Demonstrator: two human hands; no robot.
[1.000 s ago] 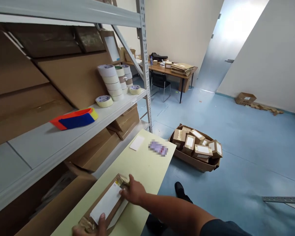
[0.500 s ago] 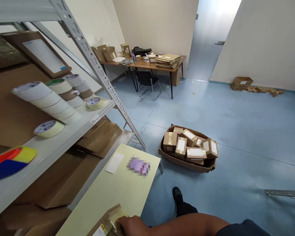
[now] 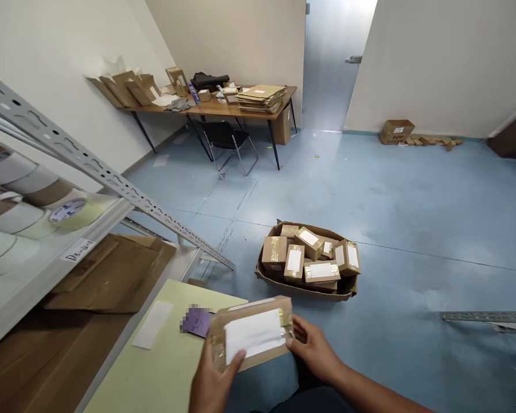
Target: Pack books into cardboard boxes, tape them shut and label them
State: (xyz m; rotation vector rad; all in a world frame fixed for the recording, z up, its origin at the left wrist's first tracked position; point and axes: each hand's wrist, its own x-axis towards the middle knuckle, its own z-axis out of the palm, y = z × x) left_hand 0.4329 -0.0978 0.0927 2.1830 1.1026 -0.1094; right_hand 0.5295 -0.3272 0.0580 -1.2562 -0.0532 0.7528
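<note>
Between left fingers [image 3: 234, 366] and right fingers [image 3: 299, 346]: taped carton [image 3: 254, 334], gripped at 2 opposite ends.

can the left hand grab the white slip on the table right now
Probably not right now: the left hand is holding one end of the taped box. The white slip itself lies uncovered on the pale table, so with that hand free, it looks within reach.

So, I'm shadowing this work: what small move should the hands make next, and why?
Probably swing the box toward the carton on the floor: the left hand and right hand hold it from either side, it has tape and a white label, and the carton holds similar boxes.
</note>
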